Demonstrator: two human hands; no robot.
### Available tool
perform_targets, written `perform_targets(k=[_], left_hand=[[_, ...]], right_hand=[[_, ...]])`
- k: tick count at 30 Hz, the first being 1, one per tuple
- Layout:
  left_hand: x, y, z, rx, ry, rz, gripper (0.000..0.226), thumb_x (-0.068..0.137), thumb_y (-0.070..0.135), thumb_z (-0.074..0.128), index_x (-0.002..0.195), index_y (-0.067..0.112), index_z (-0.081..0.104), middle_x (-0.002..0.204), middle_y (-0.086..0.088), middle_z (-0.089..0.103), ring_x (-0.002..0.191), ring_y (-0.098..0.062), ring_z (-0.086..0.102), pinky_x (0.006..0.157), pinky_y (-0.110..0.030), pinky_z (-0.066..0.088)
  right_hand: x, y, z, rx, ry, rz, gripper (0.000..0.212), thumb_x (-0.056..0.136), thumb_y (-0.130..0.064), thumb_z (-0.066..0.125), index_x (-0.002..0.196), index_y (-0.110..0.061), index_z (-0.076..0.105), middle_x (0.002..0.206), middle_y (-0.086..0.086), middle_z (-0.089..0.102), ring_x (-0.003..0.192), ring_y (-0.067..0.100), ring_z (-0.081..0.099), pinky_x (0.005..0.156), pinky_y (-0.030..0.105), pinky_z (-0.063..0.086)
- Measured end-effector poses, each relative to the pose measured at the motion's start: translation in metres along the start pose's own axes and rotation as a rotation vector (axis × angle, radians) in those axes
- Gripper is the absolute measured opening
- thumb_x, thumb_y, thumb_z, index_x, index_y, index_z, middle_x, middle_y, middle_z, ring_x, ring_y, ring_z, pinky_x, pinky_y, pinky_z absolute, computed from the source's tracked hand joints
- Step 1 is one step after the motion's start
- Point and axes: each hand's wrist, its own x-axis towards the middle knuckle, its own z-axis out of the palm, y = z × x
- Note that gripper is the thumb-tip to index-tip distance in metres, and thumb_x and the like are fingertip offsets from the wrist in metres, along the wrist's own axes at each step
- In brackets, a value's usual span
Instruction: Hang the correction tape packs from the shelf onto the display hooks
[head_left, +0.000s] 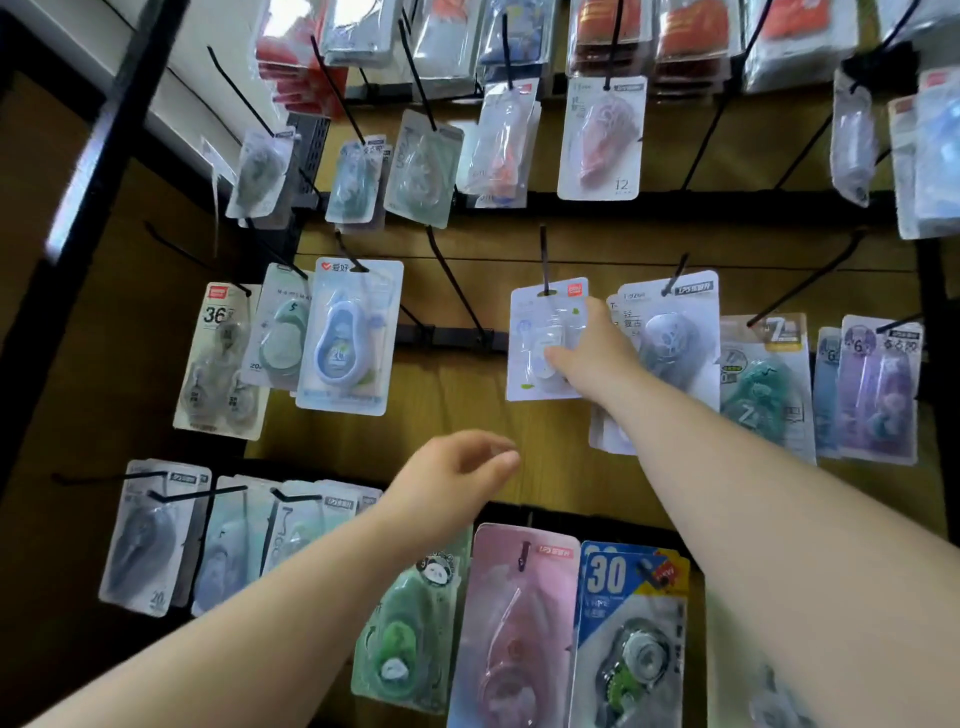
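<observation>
A white correction tape pack (535, 317) hangs on a black display hook (544, 260) in the middle row. My right hand (592, 358) grips this pack at its right side, thumb across the blister. My left hand (457, 478) hovers below and to the left, fingers loosely curled and holding nothing. Next to it on the left, a bare hook (452, 280) sticks out with no pack on it.
Many other correction tape packs hang in rows on the wooden display board (467, 395): a blue one (348, 338) to the left, a grey one (670, 332) to the right, pink (514, 623) and blue "30" (628, 634) packs below. A black frame post (88, 171) runs along the left.
</observation>
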Motion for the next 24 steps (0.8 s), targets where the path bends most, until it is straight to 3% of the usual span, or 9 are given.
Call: perform_targets(k=[3, 6, 9, 11, 14, 17, 19, 21, 24], left_hand=[[-0.023, -0.009, 0.0, 0.009, -0.171, -0.006, 0.024, 0.092, 0.036, 0.045, 0.092, 0.026, 0.068, 0.09, 0.013, 0.067, 0.096, -0.005, 0.061, 0.084, -0.01, 0.043], [-0.034, -0.015, 0.002, 0.166, -0.287, 0.072, 0.038, 0.09, 0.049, 0.04, 0.094, 0.023, 0.068, 0.089, 0.005, 0.064, 0.083, -0.006, 0.058, 0.083, -0.02, 0.047], [-0.042, -0.019, 0.006, 0.182, -0.233, 0.136, 0.029, 0.091, 0.039, 0.045, 0.107, 0.026, 0.066, 0.091, 0.014, 0.061, 0.069, 0.013, 0.051, 0.067, 0.002, 0.035], [-0.046, -0.02, 0.01, 0.155, -0.171, 0.153, 0.029, 0.091, 0.034, 0.048, 0.115, 0.027, 0.062, 0.092, 0.02, 0.057, 0.07, 0.017, 0.049, 0.066, 0.005, 0.032], [-0.058, -0.016, 0.015, 0.09, -0.164, 0.114, 0.036, 0.09, 0.032, 0.05, 0.126, 0.029, 0.053, 0.088, 0.028, 0.049, 0.073, 0.014, 0.049, 0.073, -0.002, 0.037], [-0.079, -0.016, 0.016, 0.036, -0.184, 0.04, 0.045, 0.09, 0.033, 0.051, 0.133, 0.035, 0.04, 0.106, 0.023, 0.049, 0.092, 0.007, 0.052, 0.079, -0.006, 0.041], [-0.101, -0.021, 0.014, -0.023, -0.161, -0.009, 0.032, 0.089, 0.031, 0.053, 0.121, 0.036, 0.052, 0.1, 0.024, 0.054, 0.09, 0.007, 0.055, 0.074, 0.0, 0.04], [-0.131, -0.028, 0.011, -0.07, -0.162, -0.066, 0.014, 0.086, 0.028, 0.058, 0.09, 0.041, 0.06, 0.085, 0.02, 0.063, 0.081, 0.005, 0.06, 0.071, -0.003, 0.043], [-0.182, -0.046, 0.011, -0.148, -0.23, -0.201, 0.023, 0.082, 0.022, 0.064, 0.063, 0.035, 0.064, 0.066, 0.009, 0.069, 0.065, 0.003, 0.06, 0.066, -0.011, 0.046]], right_hand=[[0.004, 0.006, 0.012, -0.025, 0.035, 0.034, 0.062, 0.092, -0.014, 0.048, 0.144, -0.019, 0.014, 0.136, 0.012, 0.047, 0.115, 0.031, 0.053, 0.072, 0.031, 0.04], [0.006, 0.008, 0.021, -0.024, 0.043, 0.067, 0.065, 0.094, -0.015, 0.045, 0.146, -0.02, 0.007, 0.137, 0.013, 0.045, 0.114, 0.03, 0.053, 0.065, 0.028, 0.041], [0.001, 0.007, 0.021, -0.053, 0.032, 0.074, 0.062, 0.095, -0.016, 0.043, 0.146, -0.019, 0.007, 0.134, 0.013, 0.046, 0.108, 0.029, 0.054, 0.056, 0.024, 0.039], [-0.008, 0.006, 0.019, -0.063, -0.026, 0.082, 0.059, 0.095, -0.019, 0.043, 0.145, -0.016, 0.011, 0.131, 0.012, 0.046, 0.093, 0.026, 0.051, 0.05, 0.024, 0.036], [-0.03, 0.009, 0.013, -0.108, -0.133, 0.07, 0.06, 0.093, -0.029, 0.046, 0.144, -0.012, 0.017, 0.134, 0.009, 0.044, 0.102, 0.028, 0.052, 0.068, 0.027, 0.042], [-0.061, 0.013, 0.005, -0.194, -0.169, 0.038, 0.055, 0.092, -0.026, 0.048, 0.141, -0.012, 0.027, 0.134, 0.01, 0.048, 0.115, 0.026, 0.051, 0.081, 0.027, 0.036], [-0.088, 0.013, -0.001, -0.229, -0.197, -0.019, 0.038, 0.091, -0.022, 0.048, 0.128, -0.012, 0.046, 0.124, 0.007, 0.056, 0.11, 0.022, 0.053, 0.081, 0.024, 0.035], [-0.12, 0.017, -0.006, -0.227, -0.284, -0.093, 0.022, 0.09, -0.018, 0.049, 0.107, -0.013, 0.062, 0.109, 0.005, 0.064, 0.1, 0.019, 0.058, 0.08, 0.026, 0.041], [-0.176, 0.033, -0.005, -0.144, -0.46, -0.086, 0.02, 0.088, -0.013, 0.049, 0.072, -0.019, 0.06, 0.076, 0.001, 0.064, 0.08, 0.023, 0.064, 0.075, 0.034, 0.049]])
